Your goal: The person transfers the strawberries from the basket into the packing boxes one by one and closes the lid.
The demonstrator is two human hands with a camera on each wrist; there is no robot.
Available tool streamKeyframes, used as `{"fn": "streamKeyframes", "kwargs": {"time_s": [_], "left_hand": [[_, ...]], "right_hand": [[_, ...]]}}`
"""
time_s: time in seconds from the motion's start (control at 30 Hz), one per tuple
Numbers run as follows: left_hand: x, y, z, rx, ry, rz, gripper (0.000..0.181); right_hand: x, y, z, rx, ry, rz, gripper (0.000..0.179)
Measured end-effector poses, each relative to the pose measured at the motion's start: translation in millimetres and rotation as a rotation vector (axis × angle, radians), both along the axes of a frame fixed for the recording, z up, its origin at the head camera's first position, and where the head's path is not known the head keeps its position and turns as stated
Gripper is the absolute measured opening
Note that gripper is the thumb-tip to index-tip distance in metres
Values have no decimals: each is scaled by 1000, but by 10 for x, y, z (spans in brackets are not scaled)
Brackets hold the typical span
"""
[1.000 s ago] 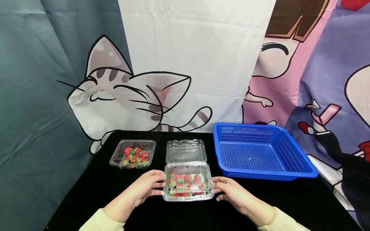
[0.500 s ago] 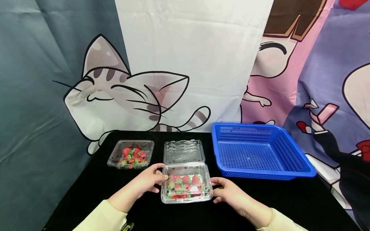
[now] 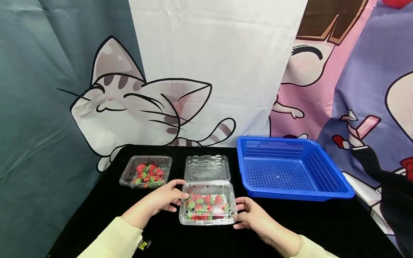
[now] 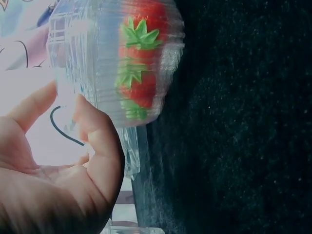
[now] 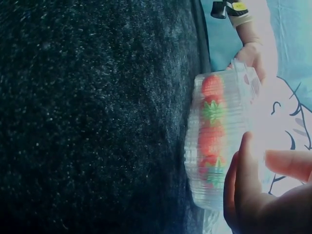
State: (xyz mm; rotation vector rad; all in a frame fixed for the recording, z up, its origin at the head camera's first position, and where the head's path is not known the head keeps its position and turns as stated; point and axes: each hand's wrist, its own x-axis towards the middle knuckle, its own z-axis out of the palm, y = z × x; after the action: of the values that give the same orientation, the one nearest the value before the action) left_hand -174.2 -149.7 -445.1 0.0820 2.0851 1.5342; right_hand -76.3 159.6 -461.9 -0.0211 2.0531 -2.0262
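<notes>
A clear plastic clamshell box point(image 3: 230, 200) of strawberries point(image 3: 208, 200) lies on the black cloth in the head view, its empty lid point(image 3: 207, 168) folded back behind it. At its left rim is my left hand point(image 3: 162, 199), thumb over the edge and fingers below, pinching it. My right hand point(image 3: 255, 216) pinches the right rim between thumb and fingers. In the left wrist view the thumb and forefinger meet the rim of the box point(image 4: 105, 63), with red berries showing through the ribbed wall. The right wrist view shows the box point(image 5: 192, 151) from its side, fingertips right at the rim.
Another clear box point(image 3: 127, 175) with strawberries stands at the back left. A blue perforated plastic basket point(image 3: 295, 195) stands at the back right. Black cloth point(image 3: 193, 243) covers the table, and a printed cartoon curtain point(image 3: 219, 53) hangs behind it.
My left hand has shifted up along the left rim and its thumb has come over the edge. The right thumb and fingers have closed in on the right rim. The box stays nearly in place.
</notes>
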Motion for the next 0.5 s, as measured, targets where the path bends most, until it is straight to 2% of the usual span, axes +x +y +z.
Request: {"fn": "streamKeyframes", "kwargs": {"time_s": [0.3,0.5], "left_hand": [[-47,-8,29,-45,46,-101,61],[-47,10,58,-34,28,-109,52]], "right_hand": [[13,-20,-21,-45,-13,-13,66],[40,-58,-13,-57,-19,-29,67]]}}
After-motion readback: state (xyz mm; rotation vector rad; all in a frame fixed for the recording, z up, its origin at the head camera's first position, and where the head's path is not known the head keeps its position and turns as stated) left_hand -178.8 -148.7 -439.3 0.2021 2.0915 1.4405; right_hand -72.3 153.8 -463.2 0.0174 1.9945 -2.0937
